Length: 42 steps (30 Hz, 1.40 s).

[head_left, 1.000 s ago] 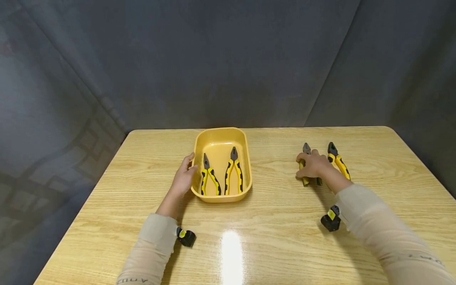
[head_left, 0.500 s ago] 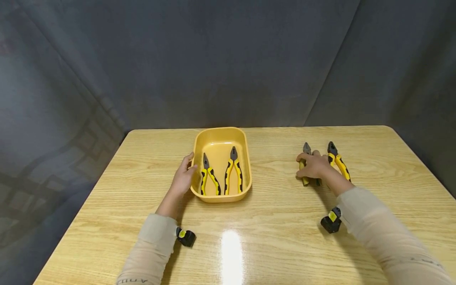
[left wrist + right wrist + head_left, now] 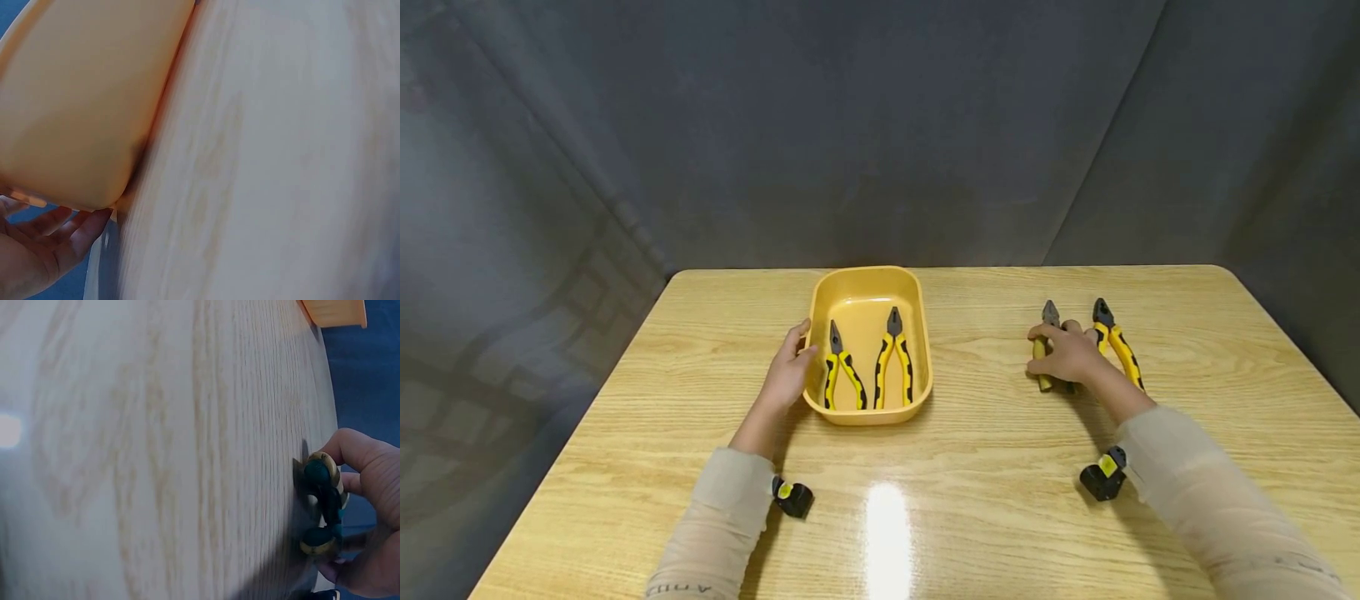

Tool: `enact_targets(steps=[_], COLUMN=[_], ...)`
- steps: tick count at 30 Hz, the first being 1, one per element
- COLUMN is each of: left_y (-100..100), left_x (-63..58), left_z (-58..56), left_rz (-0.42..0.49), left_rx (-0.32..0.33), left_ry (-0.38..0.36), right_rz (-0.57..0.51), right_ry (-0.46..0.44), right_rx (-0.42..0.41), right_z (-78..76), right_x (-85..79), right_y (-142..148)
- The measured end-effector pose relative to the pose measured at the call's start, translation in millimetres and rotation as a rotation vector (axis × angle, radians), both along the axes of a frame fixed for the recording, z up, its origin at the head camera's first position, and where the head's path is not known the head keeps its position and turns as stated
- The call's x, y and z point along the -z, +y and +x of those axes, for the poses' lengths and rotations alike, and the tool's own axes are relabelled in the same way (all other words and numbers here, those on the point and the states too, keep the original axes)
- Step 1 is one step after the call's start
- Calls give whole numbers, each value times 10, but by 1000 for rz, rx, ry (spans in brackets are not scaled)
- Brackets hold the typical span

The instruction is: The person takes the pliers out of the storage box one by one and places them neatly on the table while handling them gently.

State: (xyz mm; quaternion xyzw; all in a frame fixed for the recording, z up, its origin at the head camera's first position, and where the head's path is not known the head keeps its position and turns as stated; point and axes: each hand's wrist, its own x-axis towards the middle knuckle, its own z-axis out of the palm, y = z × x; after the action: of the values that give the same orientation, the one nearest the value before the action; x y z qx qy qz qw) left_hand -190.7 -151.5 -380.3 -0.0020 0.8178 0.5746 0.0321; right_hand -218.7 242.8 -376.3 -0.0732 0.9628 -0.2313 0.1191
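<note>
Head view, right hand [image 3: 1069, 354] curled over pliers [image 3: 1050, 314]

A pale wood-grain table [image 3: 985, 475] with rounded far corners carries a bright patch of glare [image 3: 887, 537] toward the front. Dark grey panels [image 3: 880, 125] rise behind it and at both sides; dim lattice-like marks [image 3: 591, 287], perhaps shadows, show on the left one.
</note>
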Motion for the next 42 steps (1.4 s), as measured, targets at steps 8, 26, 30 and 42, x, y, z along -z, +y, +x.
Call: enact_targets(steps=[8,26,30,42], left_y=[7,5,1,9], left_x=[0,13,18,6], left_z=[6,12,14,17], left_rz=[-11,-11,-11,11], left_rx=[2,13,7,-27], left_ry=[11,13,9,-2], right_rz=[2,-23,-22,-52], right_ry=[22,78,99,91], right_rx=[-27,30,29,9], right_z=[31,123,153,218], right_x=[25,91,84,3], right_y=[28,1,-23,-121])
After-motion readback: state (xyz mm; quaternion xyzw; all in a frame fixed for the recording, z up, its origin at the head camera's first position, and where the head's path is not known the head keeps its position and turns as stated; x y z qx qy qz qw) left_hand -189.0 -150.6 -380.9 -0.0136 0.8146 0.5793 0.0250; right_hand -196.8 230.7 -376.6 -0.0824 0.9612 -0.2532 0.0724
